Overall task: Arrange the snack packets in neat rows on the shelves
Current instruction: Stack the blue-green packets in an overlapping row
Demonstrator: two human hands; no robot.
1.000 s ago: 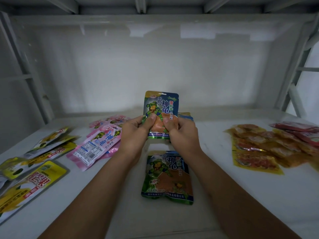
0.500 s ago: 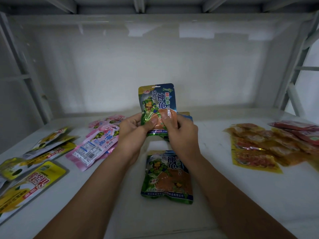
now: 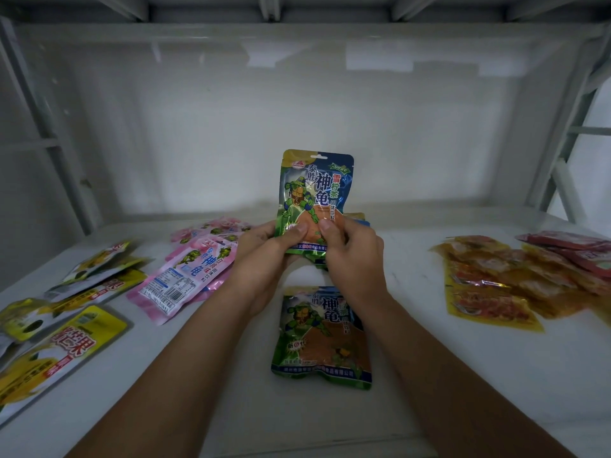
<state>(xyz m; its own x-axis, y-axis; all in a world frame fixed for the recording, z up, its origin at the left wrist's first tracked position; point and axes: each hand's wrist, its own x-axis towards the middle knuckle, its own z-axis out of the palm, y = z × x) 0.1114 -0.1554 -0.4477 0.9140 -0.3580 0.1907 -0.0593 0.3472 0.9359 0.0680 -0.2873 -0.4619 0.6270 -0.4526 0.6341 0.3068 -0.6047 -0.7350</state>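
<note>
Upright, glossy green-and-blue turtle packet (image 3: 315,196), both hands' fingers (image 3: 299,231) pinched on its lower edge.

Two arms reach in from the bottom of the view. Both are bare from the elbows down to the wrists, with no sleeves on them. The left hand (image 3: 264,249) and the right hand (image 3: 353,249) wear no gloves. The thumbnails that show are short and plain.

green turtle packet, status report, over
Left hand and right hand both pinch green turtle packet, upright above shelf. Matching packet flat below. Nothing blocking.
</note>
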